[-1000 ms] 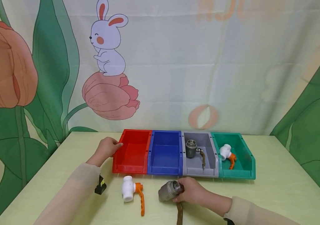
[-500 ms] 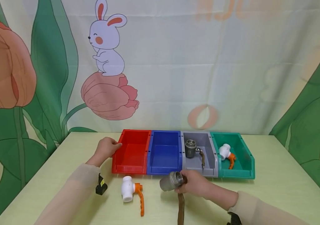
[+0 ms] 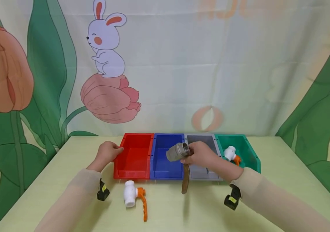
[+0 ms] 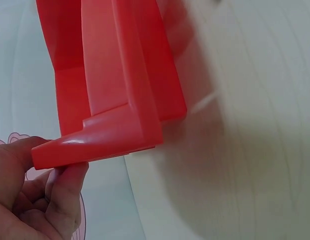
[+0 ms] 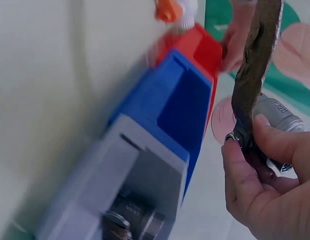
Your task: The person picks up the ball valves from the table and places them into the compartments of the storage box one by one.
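My left hand [image 3: 106,155] pinches the left rim of the red bin [image 3: 134,161], thumb and fingers on either side of the wall, as the left wrist view confirms. My right hand [image 3: 203,156] holds a metal ball valve [image 3: 176,152] near where its brown lever handle [image 5: 255,70] joins the body. The valve is in the air before the blue bin [image 3: 167,172] and the grey bin [image 3: 201,174], its lever hanging down. A white plastic ball valve [image 3: 129,195] with an orange handle lies on the table in front of the red bin.
The green bin [image 3: 255,158] at the row's right end holds another white valve [image 3: 230,153] with an orange handle. In the right wrist view, a dark metal valve [image 5: 132,212] lies in the grey bin. A printed curtain [image 3: 165,64] hangs behind the table [image 3: 284,180].
My right hand has lifted the metal ball valve off the table and carried it up and away from me towards the bins. My left hand has stayed on the red bin.
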`<state>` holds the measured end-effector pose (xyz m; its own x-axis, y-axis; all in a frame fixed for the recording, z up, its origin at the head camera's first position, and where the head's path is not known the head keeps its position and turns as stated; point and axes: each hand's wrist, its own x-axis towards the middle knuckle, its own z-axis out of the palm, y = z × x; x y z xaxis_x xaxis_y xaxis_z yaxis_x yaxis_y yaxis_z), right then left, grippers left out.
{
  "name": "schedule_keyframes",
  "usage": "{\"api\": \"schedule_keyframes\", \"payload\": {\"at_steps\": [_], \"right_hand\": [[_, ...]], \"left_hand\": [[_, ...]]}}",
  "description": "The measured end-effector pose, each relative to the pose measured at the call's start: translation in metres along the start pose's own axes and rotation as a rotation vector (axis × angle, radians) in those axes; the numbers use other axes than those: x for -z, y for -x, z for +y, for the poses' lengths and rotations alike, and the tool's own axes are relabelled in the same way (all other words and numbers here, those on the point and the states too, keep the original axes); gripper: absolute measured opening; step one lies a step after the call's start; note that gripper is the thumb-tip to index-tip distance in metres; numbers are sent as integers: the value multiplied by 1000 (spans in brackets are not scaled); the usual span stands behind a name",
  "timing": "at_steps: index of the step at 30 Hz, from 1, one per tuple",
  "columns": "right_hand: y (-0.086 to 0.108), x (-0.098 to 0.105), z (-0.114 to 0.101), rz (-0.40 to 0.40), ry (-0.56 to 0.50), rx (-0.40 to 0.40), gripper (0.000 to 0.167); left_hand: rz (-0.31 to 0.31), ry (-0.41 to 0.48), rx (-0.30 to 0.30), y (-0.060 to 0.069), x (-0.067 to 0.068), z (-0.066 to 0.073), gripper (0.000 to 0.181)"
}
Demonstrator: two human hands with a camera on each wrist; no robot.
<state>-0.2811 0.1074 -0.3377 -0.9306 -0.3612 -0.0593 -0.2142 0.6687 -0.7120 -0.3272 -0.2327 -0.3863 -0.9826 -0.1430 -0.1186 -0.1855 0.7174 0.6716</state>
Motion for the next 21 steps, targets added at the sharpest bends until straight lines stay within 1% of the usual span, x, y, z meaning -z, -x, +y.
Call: {"api": "schedule_keyframes", "payload": {"at_steps": [3, 7, 10, 12, 17, 21], "right_hand": [[-16, 3, -5, 10, 13, -31, 23], [-34, 5, -10, 15, 49, -48, 16], [-46, 4, -16, 18, 89, -60, 14], [-55, 2, -20, 24, 127, -72, 13], [-72, -3, -28, 15, 268, -100, 13], [-84, -9, -32, 9, 312, -128, 21]], "left_hand": [[0, 2, -2, 1, 2, 0, 33], [-7, 5, 13, 3, 3, 1, 32], [-10, 4, 29, 4, 3, 1, 32], [-15, 3, 35, 4, 3, 1, 32], [-33, 4, 33, 2, 3, 0, 33], [-41, -7, 13, 1, 4, 0, 32]]}}
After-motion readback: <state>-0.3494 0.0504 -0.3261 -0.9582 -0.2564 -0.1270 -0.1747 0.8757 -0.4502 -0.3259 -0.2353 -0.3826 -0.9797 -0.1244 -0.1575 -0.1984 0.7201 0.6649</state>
